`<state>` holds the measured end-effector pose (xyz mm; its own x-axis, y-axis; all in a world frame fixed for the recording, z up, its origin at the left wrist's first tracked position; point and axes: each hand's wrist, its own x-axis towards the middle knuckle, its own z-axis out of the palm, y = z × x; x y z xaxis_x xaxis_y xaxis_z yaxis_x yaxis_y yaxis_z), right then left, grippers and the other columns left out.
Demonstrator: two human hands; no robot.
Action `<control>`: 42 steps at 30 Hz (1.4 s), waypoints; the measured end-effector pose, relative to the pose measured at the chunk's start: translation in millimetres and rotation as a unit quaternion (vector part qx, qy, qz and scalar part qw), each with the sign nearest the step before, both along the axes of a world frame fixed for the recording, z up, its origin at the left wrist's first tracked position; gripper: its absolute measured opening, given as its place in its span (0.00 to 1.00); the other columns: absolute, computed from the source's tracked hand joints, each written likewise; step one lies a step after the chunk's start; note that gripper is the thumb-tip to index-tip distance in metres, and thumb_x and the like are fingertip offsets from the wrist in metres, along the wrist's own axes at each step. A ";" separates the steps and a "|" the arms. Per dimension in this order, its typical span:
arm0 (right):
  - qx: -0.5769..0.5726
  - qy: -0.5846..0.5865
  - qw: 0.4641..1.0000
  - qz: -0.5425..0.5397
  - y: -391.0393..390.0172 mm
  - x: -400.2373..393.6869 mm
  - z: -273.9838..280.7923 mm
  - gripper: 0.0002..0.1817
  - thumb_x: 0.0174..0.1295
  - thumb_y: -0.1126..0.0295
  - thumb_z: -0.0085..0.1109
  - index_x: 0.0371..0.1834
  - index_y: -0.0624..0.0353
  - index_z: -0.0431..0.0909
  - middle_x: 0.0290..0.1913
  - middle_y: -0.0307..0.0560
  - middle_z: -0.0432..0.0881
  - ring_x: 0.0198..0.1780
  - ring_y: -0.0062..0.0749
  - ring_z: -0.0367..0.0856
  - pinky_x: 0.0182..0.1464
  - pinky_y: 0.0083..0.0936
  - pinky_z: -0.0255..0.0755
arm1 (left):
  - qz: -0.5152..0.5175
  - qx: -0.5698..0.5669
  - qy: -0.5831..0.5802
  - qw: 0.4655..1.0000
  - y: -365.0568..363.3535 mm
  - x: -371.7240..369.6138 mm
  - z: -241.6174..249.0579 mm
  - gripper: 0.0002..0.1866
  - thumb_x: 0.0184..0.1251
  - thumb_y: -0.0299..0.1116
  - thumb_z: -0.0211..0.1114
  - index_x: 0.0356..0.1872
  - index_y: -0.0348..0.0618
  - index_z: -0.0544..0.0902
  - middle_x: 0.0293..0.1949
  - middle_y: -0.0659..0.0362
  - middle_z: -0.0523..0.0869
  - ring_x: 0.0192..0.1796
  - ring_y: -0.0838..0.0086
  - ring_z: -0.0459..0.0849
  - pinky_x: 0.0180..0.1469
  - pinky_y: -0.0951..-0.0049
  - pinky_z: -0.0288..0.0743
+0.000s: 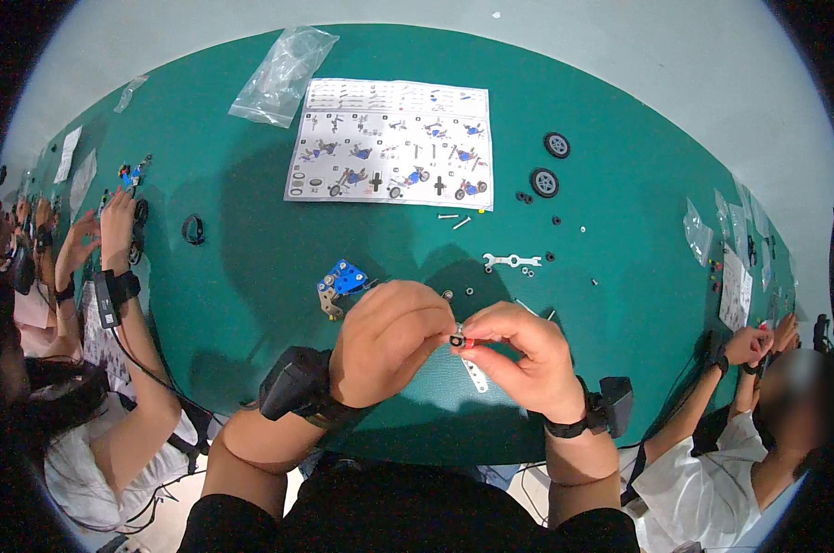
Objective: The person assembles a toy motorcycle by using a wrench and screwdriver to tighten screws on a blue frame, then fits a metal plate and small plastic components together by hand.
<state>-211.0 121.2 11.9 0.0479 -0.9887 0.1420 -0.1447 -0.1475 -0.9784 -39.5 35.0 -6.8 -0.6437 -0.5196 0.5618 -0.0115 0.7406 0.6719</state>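
Note:
My left hand (394, 341) and my right hand (525, 355) meet over the table's near part. Between the thumb and forefinger of my right hand is a small red and black part (459, 340) with a metal piece on it. The fingertips of my left hand are pinched at its left side; what they grip there is too small to name. Just below the part, a white perforated strip (475, 375) shows. Left of my left hand lies a blue and tan metal assembly (342, 279). Small nuts (469, 291) lie just beyond my fingers.
A printed instruction sheet (389, 143) and a clear plastic bag (286, 76) lie farther back. To the right are two wheels (545, 182), a wrench (512, 261) and screws (462, 223). A black ring (193, 229) lies left. People work at both sides.

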 end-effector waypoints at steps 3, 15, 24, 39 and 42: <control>0.016 -0.023 0.999 -0.014 3.7 4.2 -3.3 0.10 0.53 0.81 0.60 0.39 0.63 0.75 0.36 0.46 0.79 0.38 0.28 0.81 0.40 0.21 0.75 | 0.014 -0.009 0.003 1.000 1.2 -0.7 3.4 0.14 0.44 0.20 0.66 0.34 0.42 0.75 0.34 0.57 0.80 0.39 0.62 0.79 0.40 0.66 0.72; 0.005 -0.029 0.999 -0.027 4.5 8.6 -0.5 0.10 0.56 0.80 0.58 0.41 0.63 0.74 0.37 0.48 0.81 0.39 0.29 0.82 0.41 0.21 0.76 | 0.008 0.004 0.009 1.000 0.0 2.7 3.9 0.15 0.43 0.21 0.67 0.35 0.41 0.75 0.35 0.56 0.79 0.39 0.61 0.79 0.40 0.65 0.72; 0.029 -0.051 0.998 0.003 4.7 1.3 -1.5 0.10 0.56 0.81 0.58 0.41 0.64 0.73 0.38 0.48 0.79 0.41 0.29 0.81 0.44 0.21 0.75 | 0.009 0.006 0.001 1.000 -1.2 0.4 6.2 0.14 0.44 0.23 0.68 0.34 0.42 0.76 0.35 0.58 0.79 0.39 0.61 0.79 0.40 0.65 0.72; 0.040 -0.058 0.997 0.023 4.8 -2.2 -3.9 0.11 0.55 0.80 0.60 0.42 0.64 0.72 0.38 0.46 0.80 0.40 0.26 0.82 0.44 0.22 0.76 | -0.016 0.015 0.002 1.000 0.8 0.0 2.7 0.14 0.46 0.22 0.67 0.35 0.41 0.74 0.35 0.55 0.77 0.40 0.60 0.78 0.41 0.65 0.72; 0.051 -0.084 0.995 0.027 5.3 -1.9 -2.8 0.13 0.55 0.80 0.60 0.43 0.64 0.71 0.38 0.46 0.80 0.40 0.26 0.82 0.44 0.22 0.76 | -0.030 0.052 -0.005 0.998 1.5 0.3 4.9 0.14 0.47 0.21 0.66 0.36 0.41 0.74 0.35 0.54 0.77 0.40 0.59 0.78 0.42 0.65 0.72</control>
